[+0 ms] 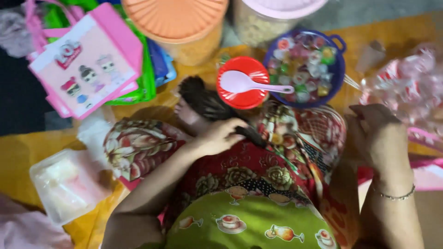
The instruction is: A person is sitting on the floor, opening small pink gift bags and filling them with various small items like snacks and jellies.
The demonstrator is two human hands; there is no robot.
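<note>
My left hand (220, 136) lies curled over a dark fibrous bundle (203, 100) that runs from my lap up toward a red round dish (240, 94). A pale plastic spoon (244, 83) rests on that dish. Beside it stands a blue bowl (340, 69) full of small, colourfully wrapped sweets. My right hand (379, 136), with a thin bracelet on the wrist, has its fingers curled at the edge of a clear plastic bag (408, 85) of sweets; whether it grips the bag is unclear. Patterned red and green cloth covers my lap.
An orange-lidded tub (177, 23) and a pink-lidded clear jar (270, 20) stand at the back. Pink cartoon-printed tote bags (87, 64) over a green bag (145, 78) lie at the back left. A white lidded plastic box (64, 184) sits on the yellow mat (18, 157) at the left.
</note>
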